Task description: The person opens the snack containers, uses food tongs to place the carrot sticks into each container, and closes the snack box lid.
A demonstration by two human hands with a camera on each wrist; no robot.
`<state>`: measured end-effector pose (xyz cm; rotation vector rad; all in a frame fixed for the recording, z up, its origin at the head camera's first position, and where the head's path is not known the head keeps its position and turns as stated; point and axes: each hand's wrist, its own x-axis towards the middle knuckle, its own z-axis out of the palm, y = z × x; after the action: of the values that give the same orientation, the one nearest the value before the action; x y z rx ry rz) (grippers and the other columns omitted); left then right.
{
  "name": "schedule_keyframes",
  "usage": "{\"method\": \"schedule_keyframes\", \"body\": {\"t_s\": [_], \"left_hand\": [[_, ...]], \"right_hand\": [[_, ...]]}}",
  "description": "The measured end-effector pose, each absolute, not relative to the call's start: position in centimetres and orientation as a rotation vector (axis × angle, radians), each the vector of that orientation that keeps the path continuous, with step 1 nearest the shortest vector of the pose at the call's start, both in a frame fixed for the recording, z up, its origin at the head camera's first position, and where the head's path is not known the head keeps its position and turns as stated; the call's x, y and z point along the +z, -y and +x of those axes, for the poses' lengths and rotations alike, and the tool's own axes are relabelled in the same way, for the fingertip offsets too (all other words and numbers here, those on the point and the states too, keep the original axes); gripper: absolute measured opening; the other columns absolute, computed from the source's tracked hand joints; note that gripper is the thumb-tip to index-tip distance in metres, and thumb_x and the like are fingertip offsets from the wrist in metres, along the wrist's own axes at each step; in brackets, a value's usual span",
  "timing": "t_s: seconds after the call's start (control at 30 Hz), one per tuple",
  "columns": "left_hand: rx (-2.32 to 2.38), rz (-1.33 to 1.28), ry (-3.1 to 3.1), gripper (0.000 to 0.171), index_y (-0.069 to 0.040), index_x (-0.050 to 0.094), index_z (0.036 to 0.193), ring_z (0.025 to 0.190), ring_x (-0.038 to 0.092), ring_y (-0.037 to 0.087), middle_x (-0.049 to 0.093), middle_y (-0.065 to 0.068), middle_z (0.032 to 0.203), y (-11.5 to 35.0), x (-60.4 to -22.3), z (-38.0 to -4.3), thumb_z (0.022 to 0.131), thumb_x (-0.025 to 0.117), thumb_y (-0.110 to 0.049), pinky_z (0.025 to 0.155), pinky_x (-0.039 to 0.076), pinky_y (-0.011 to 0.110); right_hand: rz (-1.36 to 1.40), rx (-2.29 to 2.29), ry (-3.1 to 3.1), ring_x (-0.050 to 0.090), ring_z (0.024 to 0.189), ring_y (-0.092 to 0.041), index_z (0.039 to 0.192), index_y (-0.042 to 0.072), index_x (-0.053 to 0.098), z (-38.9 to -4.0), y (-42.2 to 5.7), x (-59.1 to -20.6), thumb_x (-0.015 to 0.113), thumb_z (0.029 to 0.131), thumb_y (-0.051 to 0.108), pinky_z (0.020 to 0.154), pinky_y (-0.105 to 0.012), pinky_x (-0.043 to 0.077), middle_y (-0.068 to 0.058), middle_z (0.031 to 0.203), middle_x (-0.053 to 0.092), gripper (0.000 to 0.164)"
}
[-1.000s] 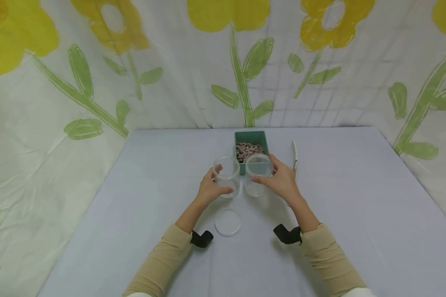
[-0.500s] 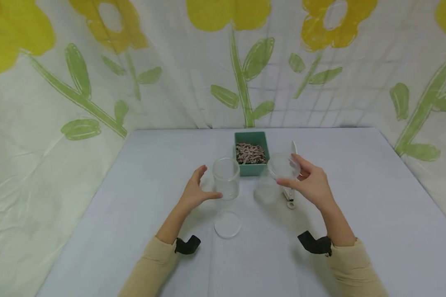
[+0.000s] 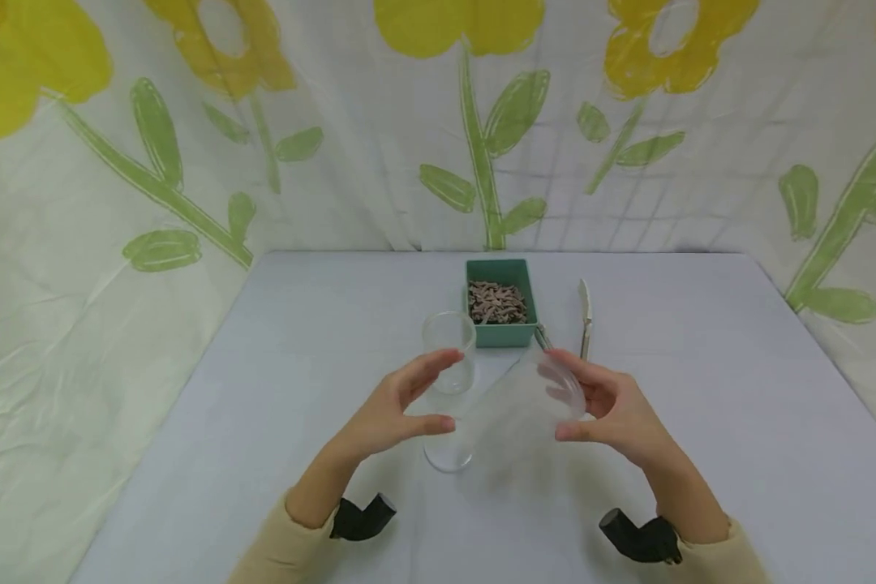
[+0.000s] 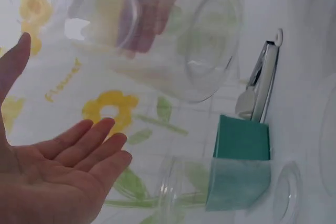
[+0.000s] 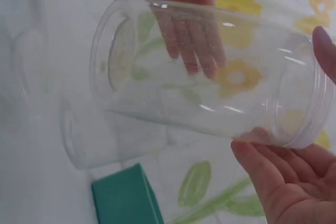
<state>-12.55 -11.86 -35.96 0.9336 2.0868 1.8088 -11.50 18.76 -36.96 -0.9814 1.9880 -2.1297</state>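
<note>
My right hand (image 3: 616, 414) grips a clear plastic jar (image 3: 521, 397) near its ringed end, fingers on one side and thumb on the other. In the right wrist view that jar (image 5: 194, 103) lies on its side in the air, and I see through it. Facing it is my left hand (image 3: 397, 405), thumb and fingers spread with nothing between them. The left wrist view shows the left palm (image 4: 63, 182) turned up, apart from the held jar (image 4: 207, 72). A second clear jar (image 3: 448, 324) stands upright on the table behind my left fingers.
A round clear lid (image 3: 448, 462) lies flat on the table, nearer to me. Beyond the hands is a green box (image 3: 507, 336) with many small brownish pieces (image 3: 495, 304). Tongs (image 3: 586, 316) with pale handles lie right of it. A flower-printed cloth (image 3: 372, 162) hangs behind the table.
My left hand has let go of the second jar and come in towards the held one. The right hand has lifted its jar off, brought it nearer and tilted it sideways.
</note>
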Motion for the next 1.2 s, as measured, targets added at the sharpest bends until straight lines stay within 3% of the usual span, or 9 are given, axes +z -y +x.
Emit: {"method": "schedule_keyframes", "body": {"t_s": [0.13, 0.2, 0.33, 0.47, 0.7, 0.77, 0.93, 1.0, 1.2], "left_hand": [[1.663, 1.045, -2.021, 0.082, 0.002, 0.034, 0.148, 0.142, 0.03, 0.024, 0.037, 0.015, 0.152, 10.3, -36.7, -12.1, 0.088, 0.072, -0.04, 0.115, 0.022, 0.042], [1.636, 1.054, -1.969, 0.086, 0.001, 0.033, 0.149, 0.14, 0.032, 0.028, 0.037, 0.014, 0.152, 9.8, -37.1, -12.0, 0.087, 0.071, -0.044, 0.113, 0.026, 0.047], [1.637, 1.012, -1.831, 0.087, -0.003, 0.031, 0.151, 0.126, 0.046, 0.039, 0.042, 0.017, 0.148, 9.3, -37.7, -11.8, 0.086, 0.072, -0.045, 0.1, 0.04, 0.054], [1.619, 1.0, -1.819, 0.086, -0.007, 0.033, 0.151, 0.113, 0.055, 0.033, 0.049, 0.017, 0.14, 9.2, -37.8, -11.8, 0.085, 0.073, -0.046, 0.09, 0.049, 0.051], [1.589, 0.883, -2.057, 0.075, -0.001, 0.047, 0.142, 0.126, 0.051, 0.024, 0.052, 0.015, 0.14, 9.2, -38.0, -11.6, 0.079, 0.083, -0.019, 0.104, 0.04, 0.038], [1.579, 0.778, -2.165, 0.075, 0.0, 0.049, 0.14, 0.13, 0.048, 0.024, 0.053, 0.015, 0.14, 9.0, -38.0, -11.4, 0.075, 0.085, -0.015, 0.108, 0.036, 0.038], [1.469, 0.54, -2.549, 0.083, -0.004, 0.053, 0.138, 0.124, 0.054, 0.029, 0.057, 0.014, 0.135, 8.4, -37.9, -10.5, 0.068, 0.089, -0.03, 0.099, 0.043, 0.049], [1.388, 0.529, -2.715, 0.085, -0.004, 0.055, 0.137, 0.118, 0.058, 0.03, 0.06, 0.013, 0.132, 8.1, -37.8, -10.2, 0.066, 0.09, -0.035, 0.093, 0.047, 0.049], [1.078, 0.784, -3.16, 0.086, 0.001, 0.058, 0.129, 0.107, 0.065, 0.028, 0.065, 0.014, 0.124, 7.3, -38.1, -9.3, 0.059, 0.093, -0.036, 0.08, 0.055, 0.042]], "right_hand": [[-1.211, -2.137, -1.778, 0.052, 0.126, -0.016, 0.146, -0.003, 0.039, -11.1, -17.7, -37.4, 0.077, 0.079, -0.004, 0.097, -0.028, 0.046, -0.005, 0.146, 0.047, 0.077], [-1.242, -2.131, -1.749, 0.053, 0.124, -0.017, 0.146, -0.002, 0.038, -10.9, -17.2, -37.4, 0.078, 0.079, 0.0, 0.095, -0.027, 0.047, -0.005, 0.146, 0.047, 0.078], [-1.244, -2.128, -1.733, 0.055, 0.122, -0.018, 0.146, -0.001, 0.039, -10.7, -16.7, -37.4, 0.079, 0.08, 0.004, 0.093, -0.027, 0.049, -0.005, 0.144, 0.049, 0.077], [-1.244, -2.101, -1.731, 0.055, 0.122, -0.018, 0.146, -0.002, 0.04, -10.8, -16.7, -37.5, 0.079, 0.08, 0.005, 0.092, -0.027, 0.05, -0.004, 0.143, 0.05, 0.077], [-1.18, -1.902, -1.658, 0.038, 0.137, -0.012, 0.149, -0.01, 0.024, -12.2, -17.6, -38.0, 0.073, 0.086, 0.003, 0.103, -0.028, 0.04, 0.0, 0.154, 0.035, 0.081], [-1.08, -1.866, -1.686, 0.033, 0.139, -0.008, 0.148, -0.013, 0.019, -12.4, -17.9, -38.0, 0.069, 0.089, 0.002, 0.105, -0.027, 0.038, -0.01, 0.157, 0.029, 0.079], [-0.702, -1.837, -1.924, 0.035, 0.138, -0.028, 0.145, -0.013, 0.028, -12.1, -17.5, -37.4, 0.063, 0.094, 0.008, 0.096, -0.024, 0.044, -0.031, 0.149, 0.03, 0.065], [-0.607, -1.832, -1.981, 0.034, 0.135, -0.041, 0.144, -0.014, 0.032, -11.8, -17.2, -36.9, 0.065, 0.094, 0.013, 0.093, -0.025, 0.047, -0.03, 0.147, 0.034, 0.065], [-0.5, -1.831, -2.057, 0.038, 0.132, -0.045, 0.142, -0.015, 0.035, -11.5, -16.0, -36.6, 0.073, 0.089, 0.021, 0.092, -0.029, 0.049, -0.031, 0.146, 0.036, 0.075]]}}
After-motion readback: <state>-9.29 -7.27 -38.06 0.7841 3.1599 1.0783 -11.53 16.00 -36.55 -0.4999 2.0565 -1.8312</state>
